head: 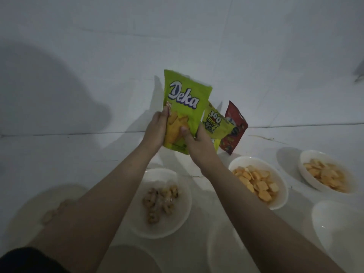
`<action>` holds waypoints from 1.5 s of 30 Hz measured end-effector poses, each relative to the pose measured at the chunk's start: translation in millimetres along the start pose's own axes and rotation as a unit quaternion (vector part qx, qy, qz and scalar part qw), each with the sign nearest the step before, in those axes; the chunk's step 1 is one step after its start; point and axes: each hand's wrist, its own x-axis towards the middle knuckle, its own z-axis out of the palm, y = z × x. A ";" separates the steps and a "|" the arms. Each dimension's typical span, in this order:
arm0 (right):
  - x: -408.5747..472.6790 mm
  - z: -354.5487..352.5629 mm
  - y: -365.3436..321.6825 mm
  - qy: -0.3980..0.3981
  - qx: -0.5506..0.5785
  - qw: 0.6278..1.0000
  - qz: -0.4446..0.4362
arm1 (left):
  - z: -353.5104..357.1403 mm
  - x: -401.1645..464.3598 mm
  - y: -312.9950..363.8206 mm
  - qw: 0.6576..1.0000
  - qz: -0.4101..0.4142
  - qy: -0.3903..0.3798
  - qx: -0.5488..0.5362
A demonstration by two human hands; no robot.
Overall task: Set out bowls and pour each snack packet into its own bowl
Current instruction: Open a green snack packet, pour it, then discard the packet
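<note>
Deka packet point(185, 109): upright above the floor's middle, clamped at its lower end between left hand point(156, 131) and right hand point(199, 142), top apparently sealed, presumably for tearing. Empty bowl point(334, 223) near right.

Both hands, left hand point(156, 129) and right hand point(198, 142), gripped a green Deka packet point(185, 103) upright above white bowls point(258, 181) of snacks, two more packets point(226, 127) standing just right.
</note>
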 end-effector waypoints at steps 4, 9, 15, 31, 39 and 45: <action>-42.9 -7.7 -35.0 0.015 0.051 0.998 -0.045 | -15.7 -56.7 35.9 0.995 0.085 0.049 -0.029; -100.9 -17.4 -54.9 0.024 0.119 0.989 -0.081 | -43.6 -136.4 55.2 0.990 0.120 0.034 -0.070; -166.7 -7.7 -69.6 -0.010 0.163 0.982 -0.097 | -73.2 -232.0 46.6 0.984 0.108 0.088 -0.108; -284.1 114.7 -99.4 -0.271 0.096 0.951 -0.115 | -222.9 -424.9 -2.9 0.977 0.072 0.190 -0.068; -301.5 177.7 -106.8 -0.225 0.048 0.972 -0.040 | -275.2 -418.1 -47.0 0.985 0.049 0.168 -0.004; -314.6 206.8 -106.0 -0.191 0.118 0.972 0.064 | -290.4 -397.4 -80.5 0.995 0.062 0.069 0.021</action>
